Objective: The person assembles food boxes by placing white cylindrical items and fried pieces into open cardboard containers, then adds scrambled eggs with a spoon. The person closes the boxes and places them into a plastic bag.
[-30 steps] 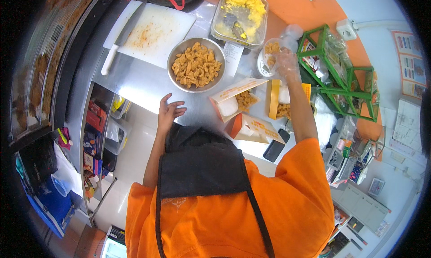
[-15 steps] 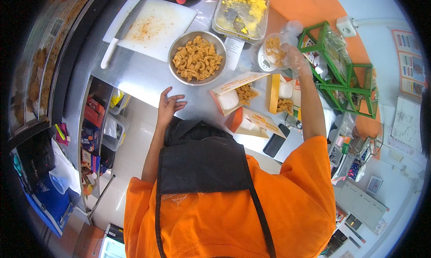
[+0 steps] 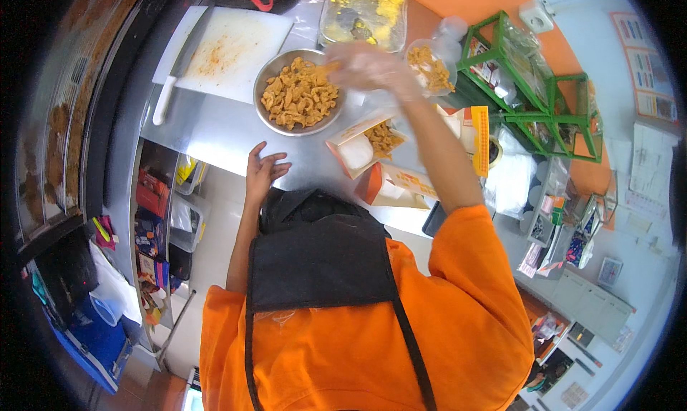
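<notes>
Nearest, the left hand (image 3: 265, 169) hangs at the edge of the counter (image 3: 207, 118), fingers loosely spread, gripping nothing. An open meal box (image 3: 358, 130) stands to its right. Beyond, a heap of browned meat pieces (image 3: 297, 93) fills a round steel bowl (image 3: 286, 130): light, soft, probably greasy, best pinched by fingertips off the top! They point every which way, sharing no long axis; the bowl's mouth faces up. And the right hand (image 3: 368, 69), at the bowl's right rim, is blurred; whether it pinches a piece, can't tell.
</notes>
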A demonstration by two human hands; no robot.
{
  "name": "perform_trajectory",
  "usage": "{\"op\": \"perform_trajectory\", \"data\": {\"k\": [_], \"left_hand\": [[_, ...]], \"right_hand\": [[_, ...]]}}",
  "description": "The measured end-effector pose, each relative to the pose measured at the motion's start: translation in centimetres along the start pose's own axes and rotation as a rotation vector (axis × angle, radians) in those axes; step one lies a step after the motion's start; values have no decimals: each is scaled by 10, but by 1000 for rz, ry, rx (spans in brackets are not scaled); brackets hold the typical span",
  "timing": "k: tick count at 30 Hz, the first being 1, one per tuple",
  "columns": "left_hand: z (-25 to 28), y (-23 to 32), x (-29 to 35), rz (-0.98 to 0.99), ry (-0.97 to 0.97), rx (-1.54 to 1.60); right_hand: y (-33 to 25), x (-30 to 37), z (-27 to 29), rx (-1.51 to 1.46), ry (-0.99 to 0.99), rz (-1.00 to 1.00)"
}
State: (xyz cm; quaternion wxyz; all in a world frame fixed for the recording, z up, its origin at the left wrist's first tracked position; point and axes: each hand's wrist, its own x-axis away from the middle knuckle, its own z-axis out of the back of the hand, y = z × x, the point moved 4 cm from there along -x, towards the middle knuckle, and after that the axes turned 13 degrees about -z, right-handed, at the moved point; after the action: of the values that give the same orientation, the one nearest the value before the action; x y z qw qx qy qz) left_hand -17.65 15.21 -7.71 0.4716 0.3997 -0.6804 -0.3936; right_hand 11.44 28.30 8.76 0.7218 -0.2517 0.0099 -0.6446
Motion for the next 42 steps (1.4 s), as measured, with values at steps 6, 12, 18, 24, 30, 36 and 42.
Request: {"op": "perform_trajectory", "data": {"k": [6, 12, 18, 24, 30, 36, 42], "left_hand": [[0, -1, 2, -29, -13, -7], [3, -5, 2, -21, -8, 31], [1, -1, -1, 10, 1, 4], [-1, 1, 1, 5, 31, 19], [-1, -7, 7, -7, 71, -9], [-17, -11, 62, 24, 16, -204], [-101, 2, 107, -71, -333, -509]], "right_hand": [[4, -2, -15, -280, 205, 85], [172, 69, 56, 143, 307, -545], [229, 81, 7, 189, 141, -732], [235, 73, 18, -176, 287, -753], [220, 61, 22, 63, 335, -484], [196, 48, 12, 241, 134, -305], [208, 42, 2, 231, -136, -344]]}}
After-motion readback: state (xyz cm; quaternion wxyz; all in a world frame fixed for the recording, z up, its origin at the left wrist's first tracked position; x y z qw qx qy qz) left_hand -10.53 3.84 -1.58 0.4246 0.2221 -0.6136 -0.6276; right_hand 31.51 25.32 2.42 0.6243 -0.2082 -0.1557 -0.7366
